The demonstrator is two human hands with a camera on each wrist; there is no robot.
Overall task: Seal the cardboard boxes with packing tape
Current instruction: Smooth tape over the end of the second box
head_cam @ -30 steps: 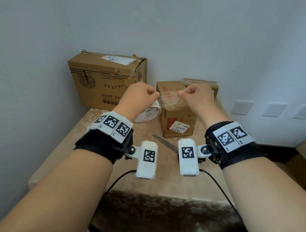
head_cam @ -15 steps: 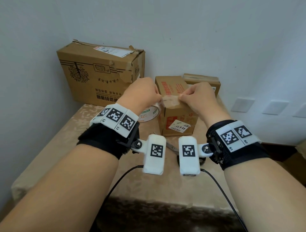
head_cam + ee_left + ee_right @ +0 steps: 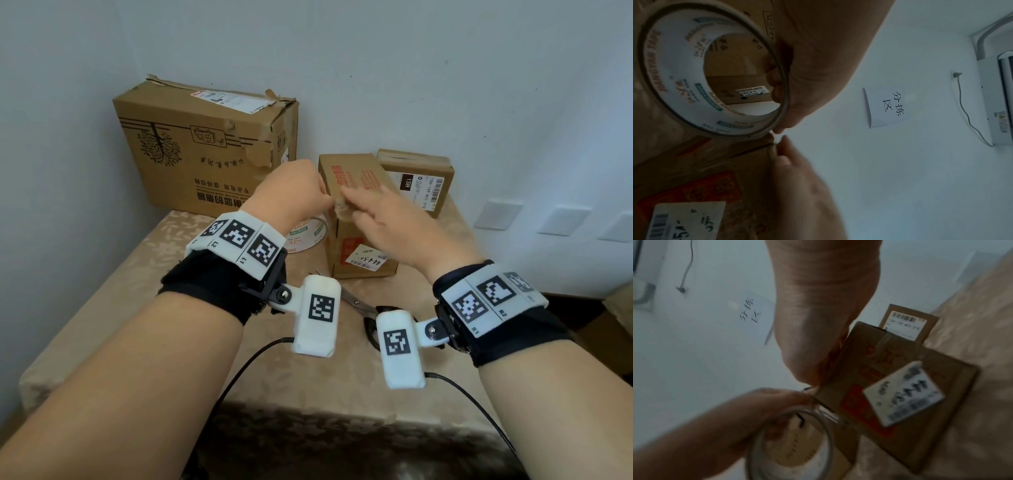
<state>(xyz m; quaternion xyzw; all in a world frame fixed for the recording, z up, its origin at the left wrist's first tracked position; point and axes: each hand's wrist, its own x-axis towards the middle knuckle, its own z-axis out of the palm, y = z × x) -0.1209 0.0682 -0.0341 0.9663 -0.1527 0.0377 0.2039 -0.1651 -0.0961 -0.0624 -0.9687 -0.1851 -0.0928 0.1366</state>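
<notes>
A small cardboard box (image 3: 363, 246) with a white label stands in the middle of the table. My left hand (image 3: 301, 198) grips the packing tape roll (image 3: 306, 235) at the box's upper left corner; in the left wrist view its fingers (image 3: 780, 91) curl round the roll's (image 3: 711, 69) rim. My right hand (image 3: 356, 210) lies with straight fingers on the box's front top edge and presses clear tape there. In the right wrist view its palm (image 3: 818, 331) is against the box (image 3: 916, 410). A large box (image 3: 205, 150) and a small box (image 3: 419, 178) stand behind.
Scissors (image 3: 356, 303) lie on the beige tablecloth (image 3: 137, 284) in front of the box, partly under the wrist cameras. The table stands in a corner, with walls at the left and the back. A paper sign (image 3: 887, 107) hangs on the wall.
Both hands pinched a stretch of tape in the air in front of the box. The tape has come down onto the box's front top edge, and my right hand has flattened on it.
</notes>
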